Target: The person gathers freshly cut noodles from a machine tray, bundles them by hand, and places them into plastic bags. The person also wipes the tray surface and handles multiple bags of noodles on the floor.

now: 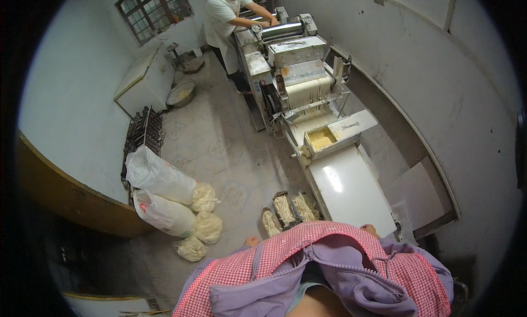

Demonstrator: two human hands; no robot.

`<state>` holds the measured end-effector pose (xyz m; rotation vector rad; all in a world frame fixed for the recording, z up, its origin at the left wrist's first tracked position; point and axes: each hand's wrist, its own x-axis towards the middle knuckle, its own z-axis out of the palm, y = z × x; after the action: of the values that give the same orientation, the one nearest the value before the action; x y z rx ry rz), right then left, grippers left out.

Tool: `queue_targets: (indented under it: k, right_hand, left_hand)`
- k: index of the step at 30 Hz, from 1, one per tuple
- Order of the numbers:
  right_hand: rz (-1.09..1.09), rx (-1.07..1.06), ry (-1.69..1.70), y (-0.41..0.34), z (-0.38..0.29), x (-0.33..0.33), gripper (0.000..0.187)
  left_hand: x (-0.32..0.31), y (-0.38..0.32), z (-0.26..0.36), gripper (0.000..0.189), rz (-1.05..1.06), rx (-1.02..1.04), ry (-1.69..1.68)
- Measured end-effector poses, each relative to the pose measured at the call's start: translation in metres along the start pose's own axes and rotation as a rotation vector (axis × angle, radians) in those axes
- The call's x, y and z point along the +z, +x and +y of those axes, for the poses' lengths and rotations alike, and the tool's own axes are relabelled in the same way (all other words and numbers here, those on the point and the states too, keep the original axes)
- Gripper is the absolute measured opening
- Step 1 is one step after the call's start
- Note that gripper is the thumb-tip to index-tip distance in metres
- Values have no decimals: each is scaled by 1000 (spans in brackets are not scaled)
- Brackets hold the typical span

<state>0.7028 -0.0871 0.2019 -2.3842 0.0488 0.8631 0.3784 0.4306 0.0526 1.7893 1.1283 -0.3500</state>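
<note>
My left hand (251,241) shows only in part beyond my red checked apron, over the tiled floor; its fingers are mostly hidden. Near the close end of a white tabletop (350,189), my right hand (370,230) is partly covered by the apron, and whether it touches the surface is unclear. Beyond the tabletop stands a noodle-making machine (297,51), with cut noodle strands (308,93) hanging from it over a conveyor. A metal box (341,135) with yellowish powder sits across the conveyor. Several containers of noodles (284,208) stand on the floor beside the table.
Another person (224,21) leans over the machine's far rollers. On the left are white sacks (164,177), plastic bags of noodles (207,227), a dark metal rack (144,130), a chest freezer (144,82) and a round basin (181,93). A wall runs along the right.
</note>
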Motion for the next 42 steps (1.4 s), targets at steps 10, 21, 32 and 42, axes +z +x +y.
queue_targets:
  k: [10,21,32,42]
  right_hand:
    - [-5,66,37,25,63,18,27]
    - [-141,-74,-201,45,67,16,34]
    - [-143,5,-150,59,48,10,32]
    - [-183,26,-154,69,66,28,31]
  left_hand:
    - [8,-20,13,37,-13,-68,7]
    - [4,-22,37,34,-25,-87,-15]
    - [-2,-29,48,32,-35,-131,-36]
    - [-12,-31,74,30,-43,-161,-52]
